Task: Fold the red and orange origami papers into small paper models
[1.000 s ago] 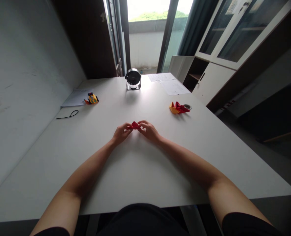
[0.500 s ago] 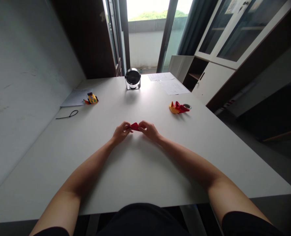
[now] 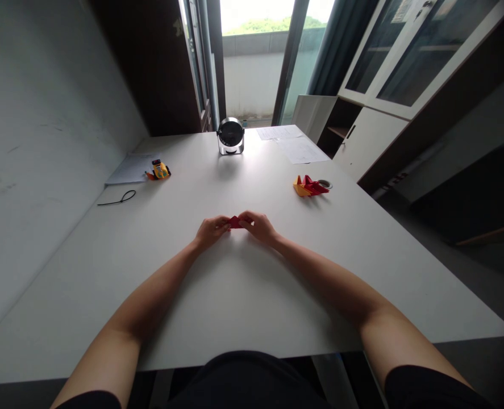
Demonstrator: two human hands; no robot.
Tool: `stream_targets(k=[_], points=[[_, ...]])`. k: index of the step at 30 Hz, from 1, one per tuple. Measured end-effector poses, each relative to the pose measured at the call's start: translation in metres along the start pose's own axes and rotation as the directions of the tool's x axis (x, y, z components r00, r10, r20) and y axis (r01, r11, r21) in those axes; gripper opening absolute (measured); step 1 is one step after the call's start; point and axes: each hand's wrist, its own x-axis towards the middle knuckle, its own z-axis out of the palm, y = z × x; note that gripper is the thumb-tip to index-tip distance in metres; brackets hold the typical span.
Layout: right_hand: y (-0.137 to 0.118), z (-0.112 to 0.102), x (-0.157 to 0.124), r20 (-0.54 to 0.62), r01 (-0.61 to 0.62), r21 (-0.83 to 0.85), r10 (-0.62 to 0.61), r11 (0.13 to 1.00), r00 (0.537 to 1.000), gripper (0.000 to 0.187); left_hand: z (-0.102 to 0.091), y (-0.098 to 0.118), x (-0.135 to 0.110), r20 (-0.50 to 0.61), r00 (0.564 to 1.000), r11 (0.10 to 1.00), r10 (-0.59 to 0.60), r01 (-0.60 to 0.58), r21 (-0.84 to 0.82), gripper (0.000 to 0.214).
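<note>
A small folded piece of red paper [image 3: 235,222] is held between my two hands, just above the middle of the white table [image 3: 243,307]. My left hand [image 3: 211,230] pinches its left end between thumb and fingers. On the other side, the fingers of my right hand [image 3: 258,225] are closed on the right end. Parts of the paper are covered by my fingertips. To the right and farther back lie folded paper pieces [image 3: 310,187], orange and red, beside a roll of tape [image 3: 325,184].
A round black device on a metal stand [image 3: 230,135] stands at the far edge. At the left are a yellow toy [image 3: 160,170], a black cable tie [image 3: 119,199] and paper sheets [image 3: 128,168]. More sheets [image 3: 303,151] lie at the back right. A wall [image 3: 51,170] borders the left side.
The red paper's visible part has become flatter and lower. My left hand's fingers have moved slightly down and right along it; my right hand is nearly still.
</note>
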Motion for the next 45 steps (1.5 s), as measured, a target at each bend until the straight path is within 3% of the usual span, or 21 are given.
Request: stream_targets(k=[9,14,24,33,38,45], points=[[-0.003,0.007,-0.003,0.078,0.031,-0.019,-0.03,0.999,0.996,0.012,-0.001,0.003,-0.001,-0.029,0.999,0.986,0.037,-0.032,0.162,0.022],[-0.002,0.009,-0.004,0.071,-0.029,-0.037,0.031,0.999,0.997,0.013,0.0,0.003,-0.001,-0.091,0.995,0.996,0.027,-0.019,0.086,0.022],[0.0,0.006,-0.003,0.105,-0.017,-0.076,0.025,0.997,0.994,0.015,0.002,0.008,-0.003,-0.054,0.998,1.0,0.021,-0.022,-0.022,0.025],[-0.002,0.007,-0.003,0.165,0.024,-0.09,-0.009,0.996,0.986,0.019,0.004,0.007,-0.002,-0.086,0.996,0.998,0.003,0.002,0.065,0.028],[-0.003,0.011,-0.006,0.155,0.032,-0.107,-0.015,0.994,0.988,0.03,0.009,0.013,-0.004,-0.133,0.991,0.998,0.01,-0.003,0.055,0.027],[-0.001,0.006,-0.004,0.117,-0.015,-0.082,0.024,0.997,0.993,0.029,0.008,0.012,-0.004,-0.152,0.988,0.997,0.0,0.011,0.072,0.026]])
